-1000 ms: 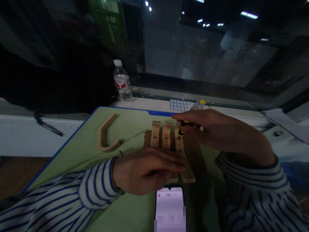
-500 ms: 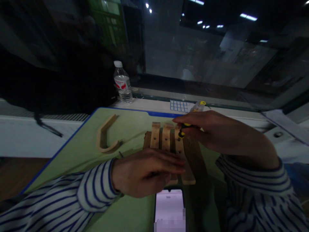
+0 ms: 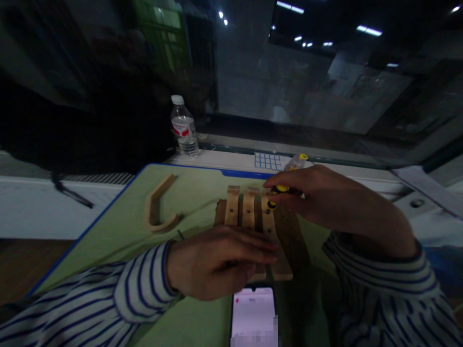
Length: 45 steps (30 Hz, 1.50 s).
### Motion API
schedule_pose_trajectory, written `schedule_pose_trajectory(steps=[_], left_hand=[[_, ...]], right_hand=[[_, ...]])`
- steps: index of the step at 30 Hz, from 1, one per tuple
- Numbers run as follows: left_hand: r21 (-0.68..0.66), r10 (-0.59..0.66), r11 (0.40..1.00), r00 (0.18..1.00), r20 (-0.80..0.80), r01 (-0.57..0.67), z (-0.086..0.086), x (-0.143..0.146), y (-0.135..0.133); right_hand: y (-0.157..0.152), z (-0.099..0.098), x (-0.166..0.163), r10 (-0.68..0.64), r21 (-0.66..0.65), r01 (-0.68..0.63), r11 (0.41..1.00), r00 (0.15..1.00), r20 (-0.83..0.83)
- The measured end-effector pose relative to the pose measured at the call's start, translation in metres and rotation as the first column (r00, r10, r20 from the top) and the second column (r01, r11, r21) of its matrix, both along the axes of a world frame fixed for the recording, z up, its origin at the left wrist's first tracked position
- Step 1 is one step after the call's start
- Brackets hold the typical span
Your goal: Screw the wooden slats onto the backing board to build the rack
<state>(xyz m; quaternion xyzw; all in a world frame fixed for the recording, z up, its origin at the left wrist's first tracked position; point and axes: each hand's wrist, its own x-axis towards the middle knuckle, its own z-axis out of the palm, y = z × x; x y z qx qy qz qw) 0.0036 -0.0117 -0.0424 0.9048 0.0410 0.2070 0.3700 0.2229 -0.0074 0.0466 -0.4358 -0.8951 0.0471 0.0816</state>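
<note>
My right hand (image 3: 307,193) pinches a short yellow-and-black screwdriver (image 3: 279,190), held upright over the upper end of the rightmost wooden hook (image 3: 269,219). Its tip sits at a hole there, though the exact contact is too dark to make out. Fingers stretched out, my left hand (image 3: 220,260) lies flat across the lower parts of the hooks and presses on them. Beside that one are a middle wooden hook (image 3: 249,212) and a left wooden hook (image 3: 232,207), each showing a hole. All three rest across a dark brown board (image 3: 291,231); my left hand covers part of it.
A loose curved wooden hook (image 3: 150,207) lies on the green table (image 3: 195,185) at left. A phone (image 3: 253,313) with a lit screen is near the front. On the sill stand a water bottle (image 3: 185,130), a blue grid sheet (image 3: 266,161) and a clear yellow-ended packet (image 3: 295,162).
My right fingers have shifted slightly around the screwdriver, showing more of its yellow handle. The phone screen shows different content. My left hand stays on the hooks.
</note>
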Motion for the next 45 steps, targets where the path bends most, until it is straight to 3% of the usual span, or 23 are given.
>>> schedule_pose_trajectory(steps=[8, 27, 45], left_hand=[[0.003, 0.001, 1.0, 1.0, -0.006, -0.001, 0.001, 0.001, -0.001], [0.008, -0.027, 1.0, 0.999, -0.024, 0.027, 0.002, 0.0, -0.001], [0.015, 0.004, 1.0, 1.0, 0.004, -0.004, 0.001, 0.001, -0.001]], right_hand=[[0.001, 0.002, -0.002, 0.014, -0.003, -0.013, 1.0, 1.0, 0.023], [-0.005, -0.004, 0.001, 0.155, -0.014, -0.157, 0.987, 0.982, -0.104], [-0.001, 0.001, 0.0, 0.042, -0.038, -0.046, 0.998, 0.996, -0.083]])
